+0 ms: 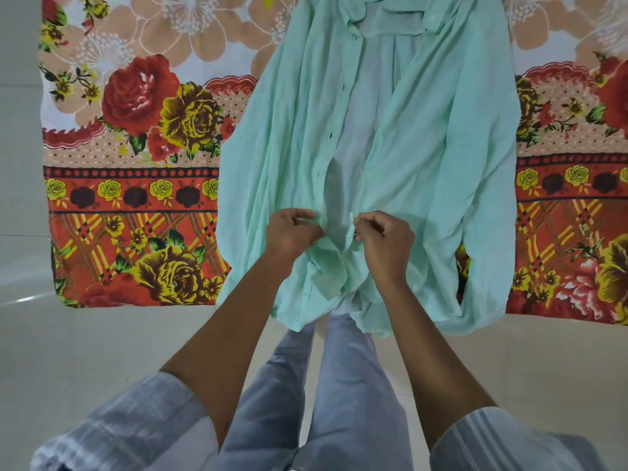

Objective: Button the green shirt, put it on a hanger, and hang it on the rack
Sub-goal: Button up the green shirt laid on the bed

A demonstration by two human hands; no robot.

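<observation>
Green shirt [424, 158]: thin matt crinkled cloth. Floral sheet [136, 158]: printed matt cloth. Floor [102, 341]: glossy smooth tile.

Soft even light, wide-angle edge distortion

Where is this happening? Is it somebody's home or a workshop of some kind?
Probably a room in a home. A flowered bedsheet is spread over a pale tiled floor, with a green shirt laid on it, and there is no workbench or machinery in view.
</observation>
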